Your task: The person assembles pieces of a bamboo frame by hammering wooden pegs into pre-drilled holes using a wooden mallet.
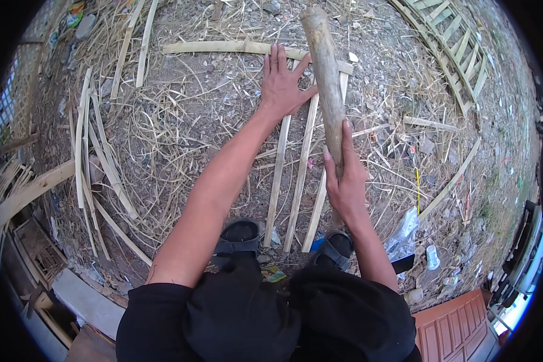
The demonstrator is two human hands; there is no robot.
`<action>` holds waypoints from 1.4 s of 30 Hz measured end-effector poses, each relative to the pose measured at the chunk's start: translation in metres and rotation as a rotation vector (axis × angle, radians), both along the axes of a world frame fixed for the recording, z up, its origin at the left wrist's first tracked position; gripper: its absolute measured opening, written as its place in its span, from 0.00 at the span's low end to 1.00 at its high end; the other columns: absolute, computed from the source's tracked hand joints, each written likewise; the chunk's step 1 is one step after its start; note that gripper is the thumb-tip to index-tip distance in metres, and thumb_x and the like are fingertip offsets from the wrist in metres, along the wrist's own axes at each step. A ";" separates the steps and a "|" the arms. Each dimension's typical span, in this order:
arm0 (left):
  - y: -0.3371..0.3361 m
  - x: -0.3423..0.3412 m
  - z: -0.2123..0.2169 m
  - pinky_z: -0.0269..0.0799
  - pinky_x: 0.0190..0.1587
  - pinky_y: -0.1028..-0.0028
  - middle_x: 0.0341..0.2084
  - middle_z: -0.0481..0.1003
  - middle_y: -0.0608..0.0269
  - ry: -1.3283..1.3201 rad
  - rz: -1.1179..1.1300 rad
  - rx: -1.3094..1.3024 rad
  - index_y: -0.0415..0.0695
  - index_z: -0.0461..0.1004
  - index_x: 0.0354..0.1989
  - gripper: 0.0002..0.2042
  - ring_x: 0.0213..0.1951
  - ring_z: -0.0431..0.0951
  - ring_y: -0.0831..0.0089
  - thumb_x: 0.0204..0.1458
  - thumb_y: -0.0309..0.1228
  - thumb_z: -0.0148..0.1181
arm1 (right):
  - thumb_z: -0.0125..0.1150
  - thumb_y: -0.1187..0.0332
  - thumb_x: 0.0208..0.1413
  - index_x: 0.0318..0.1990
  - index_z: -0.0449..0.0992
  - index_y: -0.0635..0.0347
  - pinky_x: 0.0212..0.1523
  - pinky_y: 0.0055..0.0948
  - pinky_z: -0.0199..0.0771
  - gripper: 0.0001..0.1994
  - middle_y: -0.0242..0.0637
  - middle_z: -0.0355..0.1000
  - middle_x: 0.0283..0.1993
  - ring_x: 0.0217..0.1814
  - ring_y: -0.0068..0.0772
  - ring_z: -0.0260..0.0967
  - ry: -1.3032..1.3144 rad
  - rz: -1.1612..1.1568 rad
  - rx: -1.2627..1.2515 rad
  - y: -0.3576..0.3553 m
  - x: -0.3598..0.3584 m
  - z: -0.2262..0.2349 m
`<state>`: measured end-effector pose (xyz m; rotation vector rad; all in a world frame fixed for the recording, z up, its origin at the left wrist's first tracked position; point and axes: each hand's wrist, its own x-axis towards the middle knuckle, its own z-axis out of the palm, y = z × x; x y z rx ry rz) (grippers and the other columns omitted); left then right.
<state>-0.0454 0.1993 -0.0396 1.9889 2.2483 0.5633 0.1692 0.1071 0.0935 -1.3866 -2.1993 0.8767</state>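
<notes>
Slats, bamboo (300, 181), with crosspiece (211, 46), laid on ground (398, 78).
Left hand (282, 89) open, spread on crosspiece; right hand (349, 181) gripping wooden club (327, 78) over it. Step, apparently: steadying the joint; next move seemingly calls for fingers clear.

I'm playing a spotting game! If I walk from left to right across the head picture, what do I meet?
Thick wooden plank → left sandal → left hand → right hand → clear plastic bag → white cup.

Dirt ground (495, 130), lattice fence (29, 90), brown panelled door (454, 329), daylight
</notes>
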 end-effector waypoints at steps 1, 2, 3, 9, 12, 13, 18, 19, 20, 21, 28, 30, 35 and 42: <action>0.000 0.000 0.003 0.32 0.77 0.47 0.72 0.46 0.27 0.006 -0.005 -0.039 0.60 0.61 0.74 0.40 0.76 0.37 0.35 0.54 0.64 0.56 | 0.58 0.64 0.67 0.79 0.47 0.41 0.40 0.46 0.78 0.37 0.54 0.76 0.42 0.39 0.54 0.79 -0.005 0.012 -0.017 -0.001 0.001 -0.008; 0.000 0.000 0.004 0.32 0.77 0.47 0.72 0.46 0.27 0.006 -0.006 -0.036 0.60 0.61 0.74 0.40 0.76 0.37 0.35 0.54 0.64 0.56 | 0.58 0.64 0.67 0.79 0.47 0.41 0.40 0.46 0.78 0.37 0.54 0.76 0.42 0.39 0.54 0.79 -0.004 0.012 -0.014 -0.002 0.002 -0.014; 0.000 0.001 0.005 0.32 0.77 0.47 0.72 0.46 0.27 0.022 -0.007 -0.073 0.60 0.62 0.73 0.40 0.76 0.37 0.36 0.53 0.63 0.59 | 0.58 0.63 0.67 0.79 0.47 0.41 0.39 0.46 0.78 0.37 0.53 0.75 0.40 0.37 0.53 0.79 -0.054 0.003 -0.048 -0.005 0.005 -0.020; -0.001 0.001 0.012 0.32 0.77 0.48 0.73 0.45 0.28 0.021 0.008 -0.123 0.61 0.63 0.73 0.40 0.77 0.37 0.37 0.51 0.60 0.61 | 0.58 0.62 0.67 0.79 0.47 0.39 0.36 0.46 0.77 0.37 0.52 0.74 0.37 0.33 0.52 0.77 -0.101 -0.001 -0.095 -0.008 0.008 -0.030; 0.001 0.002 0.007 0.31 0.77 0.48 0.73 0.44 0.28 -0.022 -0.002 -0.069 0.61 0.62 0.74 0.39 0.77 0.36 0.37 0.53 0.63 0.58 | 0.59 0.65 0.67 0.79 0.47 0.43 0.39 0.45 0.78 0.37 0.55 0.75 0.42 0.38 0.54 0.79 -0.069 -0.010 -0.129 -0.004 0.003 -0.017; 0.000 0.002 0.007 0.31 0.77 0.49 0.73 0.44 0.28 -0.087 -0.002 0.025 0.62 0.61 0.74 0.39 0.77 0.36 0.37 0.55 0.64 0.55 | 0.59 0.66 0.67 0.79 0.47 0.46 0.41 0.44 0.79 0.37 0.56 0.76 0.45 0.42 0.54 0.79 0.025 -0.033 -0.031 -0.006 0.000 -0.013; -0.003 -0.001 0.008 0.30 0.77 0.48 0.74 0.43 0.29 -0.060 0.005 -0.035 0.61 0.61 0.74 0.39 0.77 0.35 0.38 0.56 0.65 0.52 | 0.59 0.70 0.67 0.78 0.48 0.52 0.46 0.44 0.79 0.36 0.59 0.76 0.51 0.49 0.55 0.79 0.058 -0.068 -0.138 -0.024 0.005 0.000; -0.002 -0.001 0.008 0.30 0.77 0.48 0.74 0.43 0.29 -0.015 0.002 -0.079 0.60 0.62 0.74 0.39 0.77 0.35 0.38 0.56 0.65 0.54 | 0.58 0.70 0.67 0.79 0.49 0.50 0.45 0.46 0.78 0.36 0.58 0.77 0.48 0.45 0.57 0.79 0.041 -0.043 -0.138 -0.026 0.006 0.003; -0.002 0.000 0.009 0.30 0.77 0.48 0.74 0.43 0.29 -0.015 0.004 -0.078 0.60 0.62 0.74 0.39 0.77 0.35 0.38 0.56 0.65 0.54 | 0.58 0.70 0.67 0.79 0.49 0.50 0.45 0.46 0.78 0.36 0.58 0.77 0.48 0.45 0.57 0.79 0.041 -0.042 -0.138 -0.030 0.009 0.002; -0.003 0.000 0.010 0.30 0.77 0.48 0.74 0.42 0.29 -0.026 0.008 -0.084 0.58 0.63 0.73 0.39 0.77 0.34 0.38 0.55 0.63 0.55 | 0.58 0.69 0.66 0.79 0.49 0.49 0.44 0.46 0.77 0.36 0.58 0.77 0.45 0.43 0.57 0.79 -0.019 -0.032 -0.169 -0.035 0.014 -0.003; 0.001 -0.002 -0.002 0.34 0.76 0.44 0.73 0.44 0.27 -0.012 0.012 0.037 0.49 0.69 0.68 0.36 0.76 0.36 0.35 0.57 0.61 0.55 | 0.57 0.66 0.67 0.79 0.49 0.47 0.40 0.49 0.76 0.36 0.61 0.77 0.41 0.38 0.61 0.78 -0.099 -0.025 -0.278 -0.017 0.003 -0.008; -0.001 0.003 -0.002 0.34 0.76 0.44 0.73 0.43 0.27 -0.040 0.007 0.057 0.48 0.68 0.68 0.38 0.76 0.36 0.35 0.57 0.63 0.53 | 0.57 0.66 0.67 0.79 0.49 0.48 0.41 0.49 0.77 0.35 0.61 0.77 0.41 0.38 0.62 0.78 -0.106 -0.027 -0.286 -0.019 0.004 -0.008; -0.001 0.002 0.010 0.32 0.76 0.45 0.73 0.44 0.27 -0.051 -0.008 -0.083 0.50 0.65 0.71 0.39 0.77 0.34 0.36 0.55 0.60 0.56 | 0.56 0.66 0.68 0.79 0.49 0.48 0.45 0.50 0.77 0.35 0.64 0.77 0.44 0.43 0.64 0.79 -0.014 -0.048 -0.209 -0.042 0.016 -0.010; 0.002 0.001 -0.002 0.36 0.75 0.43 0.72 0.45 0.26 0.007 0.013 0.032 0.49 0.67 0.69 0.42 0.76 0.38 0.34 0.55 0.69 0.51 | 0.57 0.68 0.66 0.78 0.49 0.50 0.45 0.50 0.77 0.36 0.63 0.77 0.42 0.42 0.64 0.78 -0.133 -0.059 -0.397 -0.014 -0.005 0.001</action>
